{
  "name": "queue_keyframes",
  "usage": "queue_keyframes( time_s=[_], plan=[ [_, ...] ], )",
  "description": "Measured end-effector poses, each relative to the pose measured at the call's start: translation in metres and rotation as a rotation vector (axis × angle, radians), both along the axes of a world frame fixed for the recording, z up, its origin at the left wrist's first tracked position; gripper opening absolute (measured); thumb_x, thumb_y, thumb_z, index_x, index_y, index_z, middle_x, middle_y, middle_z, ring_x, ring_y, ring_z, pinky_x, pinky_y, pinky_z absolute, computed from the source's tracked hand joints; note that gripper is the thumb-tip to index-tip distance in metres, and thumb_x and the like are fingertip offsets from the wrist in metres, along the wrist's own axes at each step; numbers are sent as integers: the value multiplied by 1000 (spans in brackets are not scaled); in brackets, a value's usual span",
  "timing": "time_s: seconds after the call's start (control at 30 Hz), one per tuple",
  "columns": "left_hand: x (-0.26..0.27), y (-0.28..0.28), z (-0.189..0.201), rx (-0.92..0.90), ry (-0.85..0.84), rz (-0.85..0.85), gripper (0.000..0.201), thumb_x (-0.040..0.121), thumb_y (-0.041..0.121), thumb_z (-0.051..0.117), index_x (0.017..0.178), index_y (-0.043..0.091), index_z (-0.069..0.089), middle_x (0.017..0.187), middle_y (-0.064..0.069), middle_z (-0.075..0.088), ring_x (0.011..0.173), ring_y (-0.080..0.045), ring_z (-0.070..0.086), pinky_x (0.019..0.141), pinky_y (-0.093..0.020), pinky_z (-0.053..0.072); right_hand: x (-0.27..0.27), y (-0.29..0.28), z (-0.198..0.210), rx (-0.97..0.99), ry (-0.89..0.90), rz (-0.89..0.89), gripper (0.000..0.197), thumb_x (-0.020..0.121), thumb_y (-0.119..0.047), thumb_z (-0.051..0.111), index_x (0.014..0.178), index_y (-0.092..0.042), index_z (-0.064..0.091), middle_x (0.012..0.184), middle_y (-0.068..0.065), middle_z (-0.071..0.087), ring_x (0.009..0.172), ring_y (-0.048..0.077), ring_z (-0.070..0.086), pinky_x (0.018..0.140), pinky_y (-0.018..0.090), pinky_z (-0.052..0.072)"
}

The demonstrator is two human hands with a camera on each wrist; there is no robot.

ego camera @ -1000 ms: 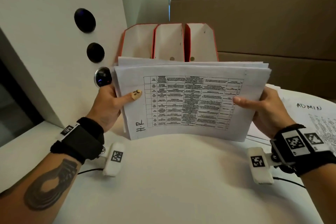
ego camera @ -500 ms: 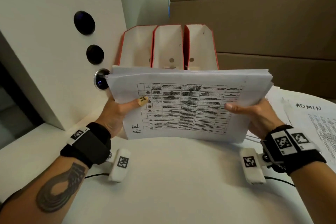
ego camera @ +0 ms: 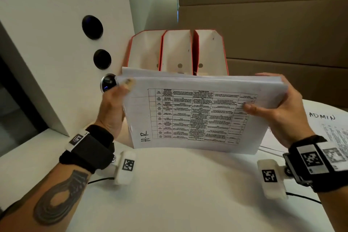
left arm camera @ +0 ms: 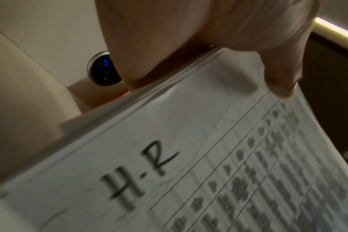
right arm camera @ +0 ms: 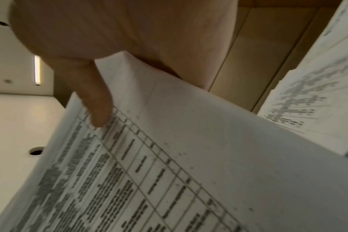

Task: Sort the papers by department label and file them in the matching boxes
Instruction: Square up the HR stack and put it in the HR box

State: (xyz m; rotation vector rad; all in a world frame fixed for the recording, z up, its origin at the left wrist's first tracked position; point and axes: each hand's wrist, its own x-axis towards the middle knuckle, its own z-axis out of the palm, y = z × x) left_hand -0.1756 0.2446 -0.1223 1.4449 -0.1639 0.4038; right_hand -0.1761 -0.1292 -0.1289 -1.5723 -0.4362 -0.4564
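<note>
A thick stack of papers with a printed table and a handwritten "H.R" hangs tilted above the white table, in front of three red-edged file boxes. My left hand pinches its left edge, thumb on top near the far left corner, fingers underneath. Along the right edge my right hand grips the stack, thumb on the top sheet and fingers behind. The boxes' labels are hidden.
Sheets headed "ADMIN" lie on the table at the right. A white machine panel with dark round buttons and a lit dial stands close on the left. Brown wall panels are behind the boxes.
The stack has dropped a little and tipped flatter towards the boxes. My left thumb has slid up the left edge to the far corner. The right hand keeps its grip.
</note>
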Motion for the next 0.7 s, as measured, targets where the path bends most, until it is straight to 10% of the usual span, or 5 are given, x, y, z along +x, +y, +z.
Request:
queue_keyframes(
  time_s=[0.1,0.23,0.4,0.57,0.7],
  plan=[
    [-1,-11,37,-6,-32,224,82,72,83,61,106,10,75,92,-8,72,84,-21,66,74,-36,47,-5,2,5,-61,-44,-50,76,54,-28,91,124,-24,59,119,-1,70,106,20,72,83,47,65],
    [5,-25,54,74,-1,348,31,91,42,76,74,18,67,70,8,60,61,-5,57,54,-20,42,-9,5,5,-65,-41,-67,91,47,-58,96,125,-38,56,124,-3,66,107,19,71,81,41,65],
    [5,-14,45,22,30,422,19,92,24,67,80,10,66,69,4,56,68,-13,55,55,-23,40,-14,7,11,-79,-120,-129,96,59,-21,90,143,-28,43,117,-40,58,98,-5,67,79,20,62],
    [-6,-19,45,165,-245,275,12,94,29,73,95,16,74,95,2,76,85,-7,67,74,-21,55,-4,4,9,-92,-158,-128,74,71,-6,88,133,-30,56,125,-8,59,99,13,70,80,34,65],
    [-7,-9,38,424,-308,263,16,87,24,86,96,18,76,101,3,77,93,-8,72,84,-29,62,-1,1,6,-70,-181,-114,63,79,7,81,126,-29,59,116,-21,65,92,10,71,76,32,65]
  ],
)
